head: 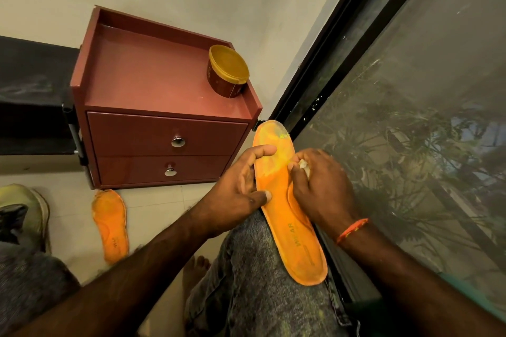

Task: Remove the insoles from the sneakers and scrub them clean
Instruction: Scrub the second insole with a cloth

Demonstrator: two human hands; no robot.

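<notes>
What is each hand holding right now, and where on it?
The left hand steadies the long orange foam insole by its left edge near the middle. The right hand pinches a small white wad against the insole's forefoot.

Two orange insoles [290, 200] [111, 224], one sneaker [24, 208], one tub [227, 71] (gold-lidded), two drawers [167, 134] [164, 169].
</notes>
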